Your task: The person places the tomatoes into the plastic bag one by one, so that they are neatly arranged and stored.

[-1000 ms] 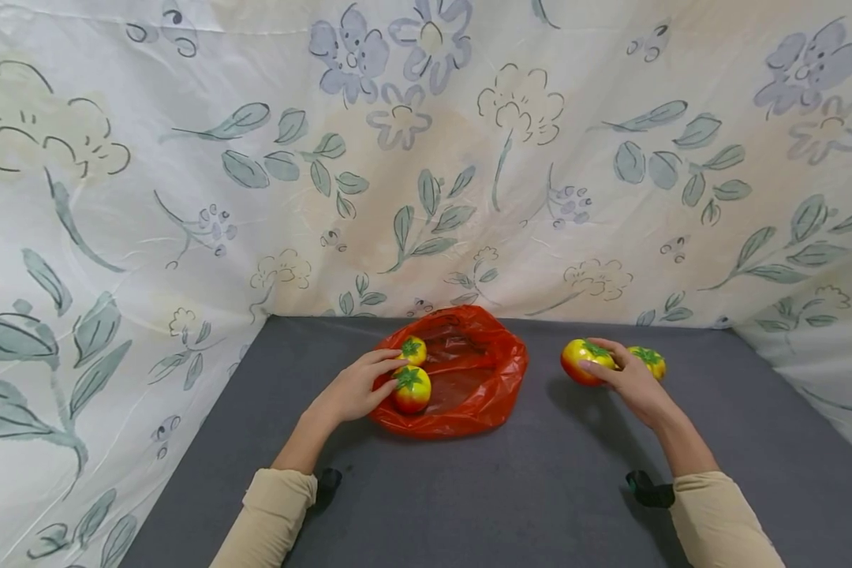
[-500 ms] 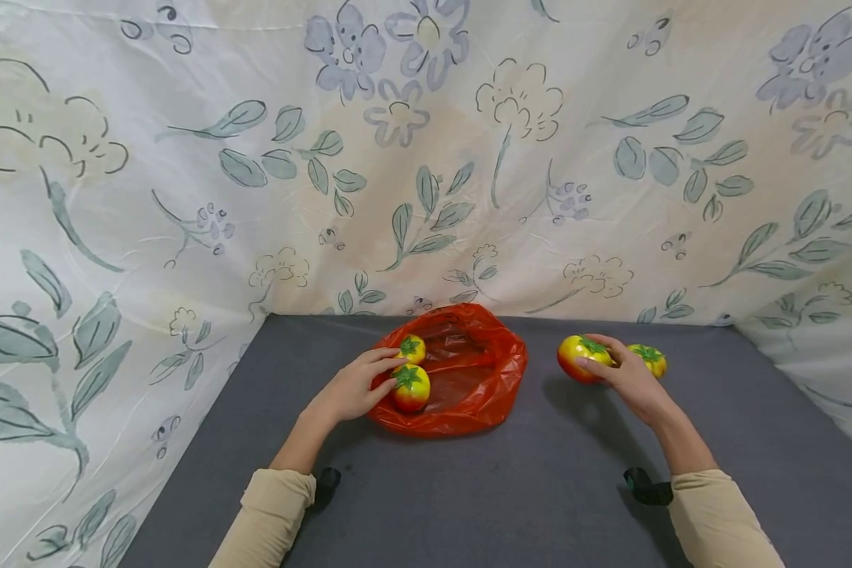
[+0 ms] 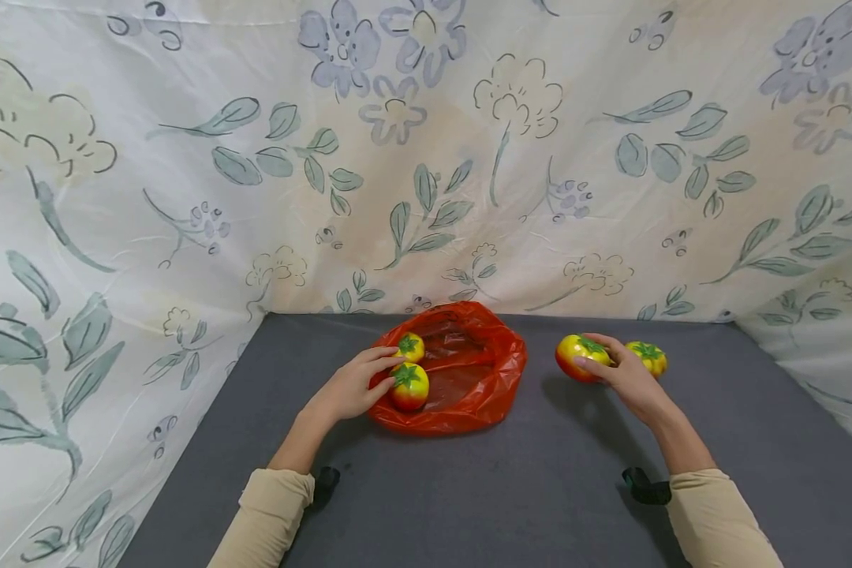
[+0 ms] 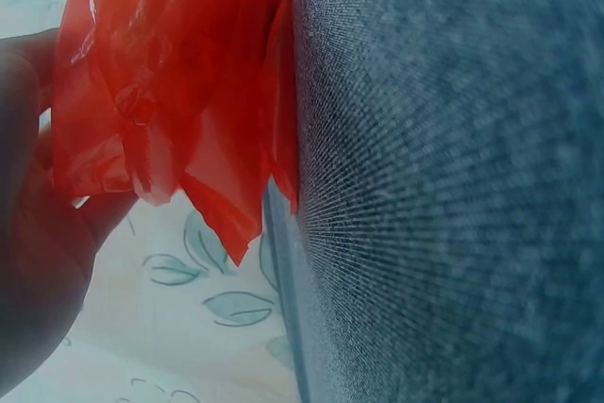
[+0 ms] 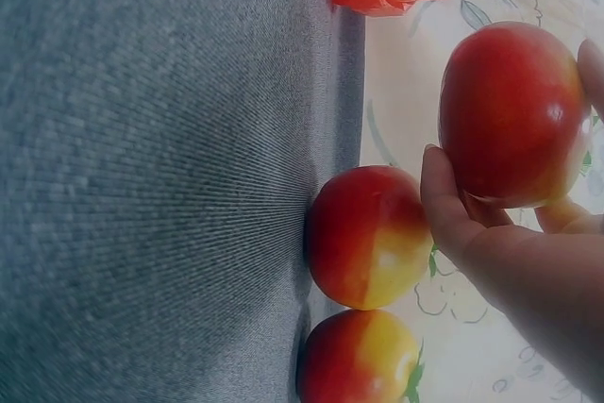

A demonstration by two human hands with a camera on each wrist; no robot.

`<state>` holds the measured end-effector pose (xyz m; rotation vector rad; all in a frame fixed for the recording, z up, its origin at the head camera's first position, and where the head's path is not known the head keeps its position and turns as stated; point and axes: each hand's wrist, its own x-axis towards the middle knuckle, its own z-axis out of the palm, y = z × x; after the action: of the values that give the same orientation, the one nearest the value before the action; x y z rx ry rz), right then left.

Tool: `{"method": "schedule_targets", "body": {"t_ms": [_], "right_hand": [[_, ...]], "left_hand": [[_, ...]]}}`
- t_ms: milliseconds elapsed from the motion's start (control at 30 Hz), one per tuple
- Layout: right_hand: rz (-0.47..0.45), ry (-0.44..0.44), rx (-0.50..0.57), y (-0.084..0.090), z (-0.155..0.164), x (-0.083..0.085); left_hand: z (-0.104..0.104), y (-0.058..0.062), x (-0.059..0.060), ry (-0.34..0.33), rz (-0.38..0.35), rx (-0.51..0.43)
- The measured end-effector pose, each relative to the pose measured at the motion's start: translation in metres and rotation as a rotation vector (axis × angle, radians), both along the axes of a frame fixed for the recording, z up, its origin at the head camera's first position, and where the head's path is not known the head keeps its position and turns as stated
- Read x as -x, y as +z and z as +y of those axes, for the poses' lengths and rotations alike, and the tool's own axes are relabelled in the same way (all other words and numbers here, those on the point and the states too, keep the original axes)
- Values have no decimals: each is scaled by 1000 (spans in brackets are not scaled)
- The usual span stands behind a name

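My right hand (image 3: pixel 628 377) has its fingers clamped on a tomato (image 3: pixel 576 356) lifted off the tabletop (image 3: pixel 539 489), the red plastic bag (image 3: pixel 468 371) lying to its left, its near rim pinched by my left hand (image 3: pixel 348 388).

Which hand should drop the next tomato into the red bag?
Right, probably. The right hand already grips a tomato lifted off the grey mat, beside the red bag. The left hand is busy holding the bag's rim open.
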<state>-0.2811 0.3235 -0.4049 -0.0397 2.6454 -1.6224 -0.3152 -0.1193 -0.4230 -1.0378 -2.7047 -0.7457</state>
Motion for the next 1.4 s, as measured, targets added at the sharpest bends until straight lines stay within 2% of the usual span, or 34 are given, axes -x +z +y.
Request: {"method": "schedule_targets", "body": {"t_ms": [667,1200,1400], "right_hand": [[13,0,-14,-2,-5,3],[8,0,6,-3,-6,5],[12,14,19,-1,-8,6]], "left_hand": [[0,-2,1,9,-13,7],[2,1,0,30,-34,13],[2,-1,2,20,-15,19]]}}
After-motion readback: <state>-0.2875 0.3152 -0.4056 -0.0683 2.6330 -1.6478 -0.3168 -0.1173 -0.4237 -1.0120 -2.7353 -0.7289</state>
